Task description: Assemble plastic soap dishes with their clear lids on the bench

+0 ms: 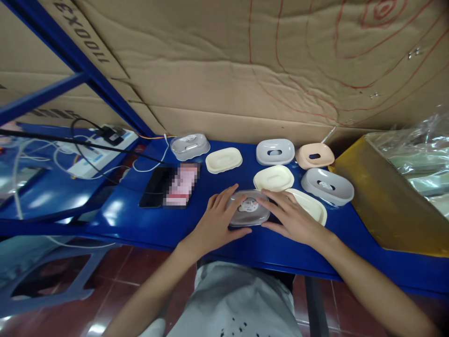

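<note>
Between my hands, near the front edge of the blue table, sits a grey soap dish (247,216) under a clear lid, with a white label on top. My left hand (218,220) grips its left side, fingers over the far edge and thumb along the near edge. On the opposite side my right hand (293,216) holds it the same way. A cream oval tray (313,208) lies partly behind my right hand. Just beyond the held dish is another cream tray (273,177).
Further back are a lidded grey dish (190,146), a third cream tray (224,160), a light grey dish (275,150) and a peach dish (315,155). Another grey dish (328,186) stands near an open carton (389,210) at right. A phone (157,187) and power strip (101,154) lie left.
</note>
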Demonstrator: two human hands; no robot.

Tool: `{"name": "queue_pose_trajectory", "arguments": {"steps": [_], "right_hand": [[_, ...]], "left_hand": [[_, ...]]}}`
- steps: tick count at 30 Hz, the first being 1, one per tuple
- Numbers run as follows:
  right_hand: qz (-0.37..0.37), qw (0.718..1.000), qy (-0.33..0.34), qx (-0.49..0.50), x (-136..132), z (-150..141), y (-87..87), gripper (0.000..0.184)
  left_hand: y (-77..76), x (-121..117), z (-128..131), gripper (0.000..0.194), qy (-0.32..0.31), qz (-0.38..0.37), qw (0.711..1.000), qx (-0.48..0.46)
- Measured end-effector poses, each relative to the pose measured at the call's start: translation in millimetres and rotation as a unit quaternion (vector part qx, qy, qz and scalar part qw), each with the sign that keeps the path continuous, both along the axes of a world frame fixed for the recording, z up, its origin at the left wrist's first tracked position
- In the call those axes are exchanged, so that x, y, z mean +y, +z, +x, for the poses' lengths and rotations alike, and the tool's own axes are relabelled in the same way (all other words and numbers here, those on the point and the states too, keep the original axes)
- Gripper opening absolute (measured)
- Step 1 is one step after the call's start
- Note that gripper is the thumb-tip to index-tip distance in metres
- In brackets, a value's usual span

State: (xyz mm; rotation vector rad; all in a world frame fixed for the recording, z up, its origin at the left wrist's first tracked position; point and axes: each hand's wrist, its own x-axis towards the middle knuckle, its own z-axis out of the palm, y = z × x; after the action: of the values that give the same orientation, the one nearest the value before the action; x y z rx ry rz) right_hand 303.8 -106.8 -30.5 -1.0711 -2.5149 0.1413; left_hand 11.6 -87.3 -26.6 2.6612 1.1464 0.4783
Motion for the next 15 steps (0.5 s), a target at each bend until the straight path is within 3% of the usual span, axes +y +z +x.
{"name": "queue_pose_trajectory", "arguments": {"steps": [8,15], "right_hand": [[0.004,1.000,0.005,0.027,2.0,0.6,-1.3,0.073],[0.047,0.999,-0.006,-0.027,0.6,0.7,-5.0,0.075]], "left_hand": [[-1.4,1.8,1.1,0.081,0.000,-0.012,1.000,0.001],[-1.7,0.3,4.1,0.079,0.009,-0.004,1.000,-0.006]]}}
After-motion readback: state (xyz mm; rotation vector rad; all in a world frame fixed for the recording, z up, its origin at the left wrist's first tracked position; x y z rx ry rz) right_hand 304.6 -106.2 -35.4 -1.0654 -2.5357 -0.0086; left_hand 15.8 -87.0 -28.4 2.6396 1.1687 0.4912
